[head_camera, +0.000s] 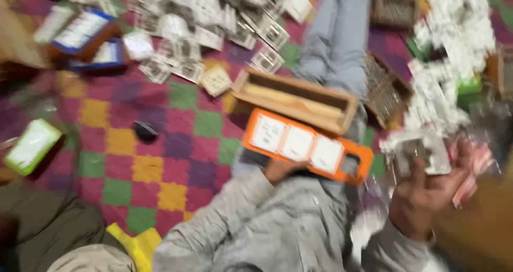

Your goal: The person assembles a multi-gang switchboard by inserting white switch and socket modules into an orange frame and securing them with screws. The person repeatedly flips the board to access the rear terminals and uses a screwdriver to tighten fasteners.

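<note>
Orange tray (307, 144) rests on the left hand (280, 170), fingers hidden; right hand (427, 194) seemingly grips a clear packet (422, 152).

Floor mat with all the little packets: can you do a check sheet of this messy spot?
Surface: checkered mat, many colours.
Job's things: orange tray with white cards; clear packet.
Clutter: wooden box, packet piles, green box, dark round thing.
Hands: left hand under the orange tray; right hand holds the clear packet.
Cables: nothing seen.
Surroundings: blurred; yellow cloth.
</note>
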